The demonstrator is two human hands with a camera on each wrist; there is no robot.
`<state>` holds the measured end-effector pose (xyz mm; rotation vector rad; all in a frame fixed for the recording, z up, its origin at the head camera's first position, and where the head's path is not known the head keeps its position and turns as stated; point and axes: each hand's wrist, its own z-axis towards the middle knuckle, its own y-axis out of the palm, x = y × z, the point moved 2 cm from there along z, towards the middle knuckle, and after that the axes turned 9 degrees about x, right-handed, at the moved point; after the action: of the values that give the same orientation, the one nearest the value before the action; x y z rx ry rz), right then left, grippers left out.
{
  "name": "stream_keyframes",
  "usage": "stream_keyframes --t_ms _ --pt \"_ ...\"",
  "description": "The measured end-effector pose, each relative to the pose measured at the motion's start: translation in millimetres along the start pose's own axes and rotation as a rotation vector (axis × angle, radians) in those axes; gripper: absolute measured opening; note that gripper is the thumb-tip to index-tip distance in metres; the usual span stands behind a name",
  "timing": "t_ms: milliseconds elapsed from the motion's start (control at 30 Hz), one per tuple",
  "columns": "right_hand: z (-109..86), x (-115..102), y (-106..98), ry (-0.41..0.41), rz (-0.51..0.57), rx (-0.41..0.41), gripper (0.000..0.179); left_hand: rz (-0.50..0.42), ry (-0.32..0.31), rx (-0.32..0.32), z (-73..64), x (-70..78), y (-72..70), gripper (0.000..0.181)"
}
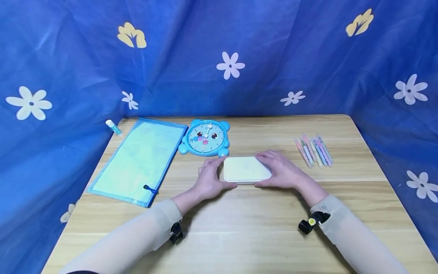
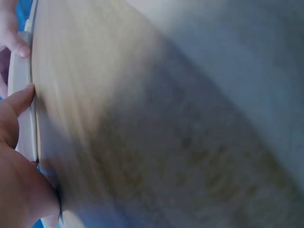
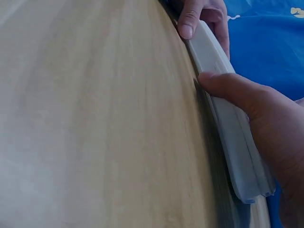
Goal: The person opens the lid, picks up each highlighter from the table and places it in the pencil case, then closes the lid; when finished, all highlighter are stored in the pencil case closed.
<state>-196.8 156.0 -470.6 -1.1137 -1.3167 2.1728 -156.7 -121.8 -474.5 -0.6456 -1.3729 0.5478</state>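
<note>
One white box [image 1: 242, 169] | held at ends | left hand [image 1: 210, 181], right hand [image 1: 281, 171] — wide grips

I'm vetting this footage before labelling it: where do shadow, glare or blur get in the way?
Head view: mostly sharp, though the blue-edged folder and the top of the white box look washed out. Left wrist view: badly blurred, a broad dark shadow across the tabletop, the upper right too hazy to identify. Right wrist view: clearer, with a dark shadow beside the box and soft tabletop detail.
</note>
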Motion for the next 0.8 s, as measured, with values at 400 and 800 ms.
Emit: stream_keyframes --t_ms 400,800 --pt "4.5 2 -11 0.057 0.083 -0.030 0.099 -0.006 0.015 -0.001 0.5 -2.3 0.8 0.112" --pt "2.1 -4 -35 -0.024 0.109 0.057 0.080 0.014 0.063 -0.018 -0.4 -3.3 -1.0 0.114"
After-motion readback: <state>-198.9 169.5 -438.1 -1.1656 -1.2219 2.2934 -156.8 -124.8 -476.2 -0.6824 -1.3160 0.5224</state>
